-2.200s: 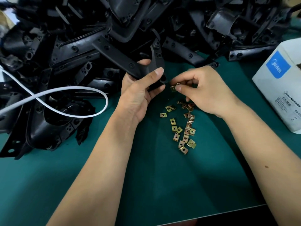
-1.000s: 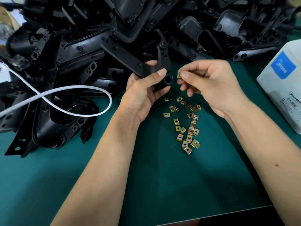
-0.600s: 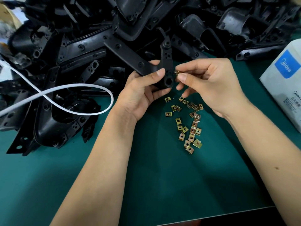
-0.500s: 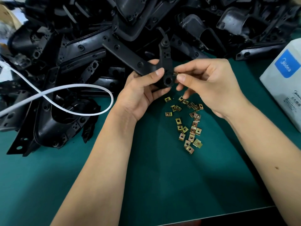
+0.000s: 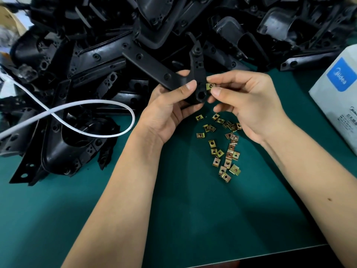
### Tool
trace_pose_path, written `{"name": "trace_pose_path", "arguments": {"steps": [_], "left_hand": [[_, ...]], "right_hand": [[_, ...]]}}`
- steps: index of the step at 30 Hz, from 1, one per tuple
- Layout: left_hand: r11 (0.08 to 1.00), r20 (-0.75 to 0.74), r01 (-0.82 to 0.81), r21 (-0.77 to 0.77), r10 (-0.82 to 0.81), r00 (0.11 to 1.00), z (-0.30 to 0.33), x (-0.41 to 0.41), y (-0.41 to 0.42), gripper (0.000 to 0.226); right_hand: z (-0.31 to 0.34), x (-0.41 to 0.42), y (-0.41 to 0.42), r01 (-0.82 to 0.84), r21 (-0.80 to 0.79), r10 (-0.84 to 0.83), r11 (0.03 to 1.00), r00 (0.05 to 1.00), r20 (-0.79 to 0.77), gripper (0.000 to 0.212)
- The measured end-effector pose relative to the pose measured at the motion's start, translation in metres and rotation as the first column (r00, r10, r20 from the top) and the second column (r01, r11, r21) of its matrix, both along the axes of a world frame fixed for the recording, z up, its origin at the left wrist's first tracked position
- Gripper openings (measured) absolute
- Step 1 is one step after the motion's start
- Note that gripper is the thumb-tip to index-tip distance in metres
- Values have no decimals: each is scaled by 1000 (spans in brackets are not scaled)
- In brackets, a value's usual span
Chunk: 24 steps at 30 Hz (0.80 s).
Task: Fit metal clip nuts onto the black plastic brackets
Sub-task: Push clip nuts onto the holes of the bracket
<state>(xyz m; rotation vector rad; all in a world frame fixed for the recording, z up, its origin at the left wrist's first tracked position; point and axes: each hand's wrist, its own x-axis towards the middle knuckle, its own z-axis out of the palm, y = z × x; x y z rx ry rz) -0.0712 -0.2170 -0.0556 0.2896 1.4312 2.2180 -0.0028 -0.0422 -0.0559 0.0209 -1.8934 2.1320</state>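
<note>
A single brass-coloured clip nut [image 5: 210,86] sits pinched between the thumb and forefinger of the right hand [image 5: 249,101], pressed against the right edge of a black plastic bracket [image 5: 197,74], just above the round hole at the bracket's lower end. The left hand [image 5: 170,109] grips that bracket, thumb across its front and fingers curled behind, holding it raised above the green mat [image 5: 173,219] near the mat's far middle. The right hand's other fingers curl loosely below the pinch. Beneath both hands, roughly two dozen loose clip nuts [image 5: 224,147] lie scattered on the mat; overlaps prevent an exact count. Along the far edge rises a heap of black brackets [image 5: 116,45], too tangled to count. One white cable [image 5: 87,117] loops over the heap at left. One white carton [image 5: 340,93] stands at the right edge.
</note>
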Motion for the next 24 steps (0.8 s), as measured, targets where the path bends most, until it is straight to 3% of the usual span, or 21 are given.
{"name": "trace_pose_path", "arguments": {"steps": [11,15,18,20,24], "left_hand": [[999,-28,46,-4,-46,999,-4,-3,1,31],[999,5,27,20,-27,1000,-3,-3,1,42],[998,-28,69,9,-68,997,-5,-4,2,34],[996,-36,85,1,-85,996,-5,-4,1,28],[993,-48,115,-18,-115,992,-5,-4,0,29]], "right_hand": [[1,1,-2,52,-48,-49,997,997,62,13],[4,1,-2,6,-133,4,991,997,81,7],[3,0,-3,45,-157,-28,987,993,110,2],[2,-1,-3,66,-120,-51,991,991,125,6],[4,-1,6,27,50,-31,998,995,92,35]]}}
